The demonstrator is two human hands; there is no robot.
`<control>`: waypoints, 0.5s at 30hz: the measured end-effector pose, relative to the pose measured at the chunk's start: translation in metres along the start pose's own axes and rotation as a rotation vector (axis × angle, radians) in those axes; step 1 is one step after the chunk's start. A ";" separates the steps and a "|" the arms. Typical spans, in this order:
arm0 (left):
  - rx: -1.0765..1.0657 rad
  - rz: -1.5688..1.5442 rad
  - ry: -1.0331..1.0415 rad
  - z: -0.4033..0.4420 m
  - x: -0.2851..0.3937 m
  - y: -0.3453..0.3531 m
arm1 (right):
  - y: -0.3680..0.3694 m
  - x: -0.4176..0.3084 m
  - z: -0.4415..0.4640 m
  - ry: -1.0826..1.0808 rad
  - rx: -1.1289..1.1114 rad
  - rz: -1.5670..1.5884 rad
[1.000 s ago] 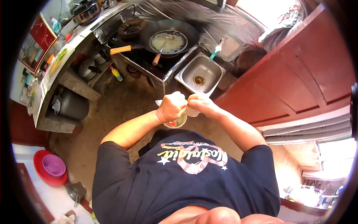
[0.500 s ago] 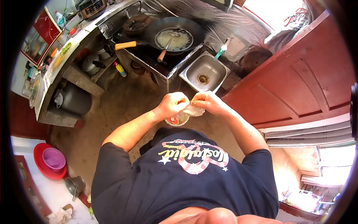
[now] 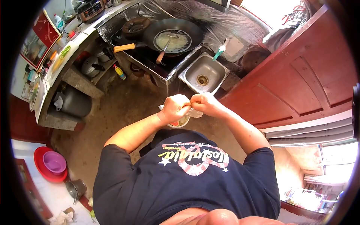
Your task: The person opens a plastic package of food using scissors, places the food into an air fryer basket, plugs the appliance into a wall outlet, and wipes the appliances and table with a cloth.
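Brown kitchen floor point(image 3: 120, 99) | crumpled translucent plastic bag point(image 3: 194, 113) between left hand point(image 3: 176, 106) and right hand point(image 3: 205, 104), hanging nearer right, long axis unclear | both curled tight, gripping it | round white bowl point(image 3: 179, 127) below | black round metal wok point(image 3: 195, 34) ahead

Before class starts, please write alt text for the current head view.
A person's left hand and right hand, close together, grip a crumpled, translucent item, partly hiding a bowl. Ahead, a wok holding a wooden-handled utensil and pale contents sits on a cooktop beside a steel sink.

Blown-out glare, dark fisheye edges.
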State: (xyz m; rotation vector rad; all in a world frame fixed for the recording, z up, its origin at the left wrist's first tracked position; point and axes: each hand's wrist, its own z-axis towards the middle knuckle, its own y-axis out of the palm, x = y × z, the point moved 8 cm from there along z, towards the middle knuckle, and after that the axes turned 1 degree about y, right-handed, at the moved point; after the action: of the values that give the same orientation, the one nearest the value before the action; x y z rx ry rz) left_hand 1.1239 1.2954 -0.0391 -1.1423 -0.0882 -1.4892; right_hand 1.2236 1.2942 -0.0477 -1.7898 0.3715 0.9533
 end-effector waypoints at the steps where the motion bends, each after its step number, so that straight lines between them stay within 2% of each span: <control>1: 0.028 0.058 0.064 0.000 0.008 -0.002 | 0.001 0.004 0.000 -0.024 0.063 0.070; 3: 0.034 0.099 0.110 0.001 0.019 -0.003 | 0.002 0.009 0.000 -0.044 0.130 0.144; 6: -0.012 0.182 0.196 -0.009 0.024 0.008 | 0.015 0.028 -0.005 0.090 0.109 0.315; 8: 0.005 0.215 0.293 -0.012 0.038 0.010 | 0.028 0.037 -0.007 0.159 -0.040 0.377; 10: -0.002 0.210 0.286 -0.009 0.042 0.006 | 0.028 0.048 -0.006 0.137 -0.103 0.394; 11: 0.021 0.164 0.240 -0.006 0.036 0.004 | 0.016 0.037 -0.008 0.091 -0.109 0.331; 12: 0.060 0.128 0.133 -0.004 0.030 -0.001 | 0.005 0.021 -0.009 -0.116 -0.067 0.256; 13: 0.111 0.061 0.053 -0.006 0.019 -0.006 | 0.006 0.016 -0.009 -0.112 -0.117 0.231; 14: 0.096 0.004 -0.033 -0.008 0.010 -0.008 | 0.002 0.010 -0.008 -0.137 -0.065 0.157; 15: 0.065 -0.043 -0.102 -0.009 0.004 -0.008 | -0.005 -0.002 -0.010 -0.223 0.047 -0.115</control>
State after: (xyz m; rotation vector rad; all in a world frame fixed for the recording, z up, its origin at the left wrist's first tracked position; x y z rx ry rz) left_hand 1.1128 1.2889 -0.0367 -1.1694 -0.2313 -1.4556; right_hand 1.2294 1.2874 -0.0416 -1.6247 0.1478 1.0412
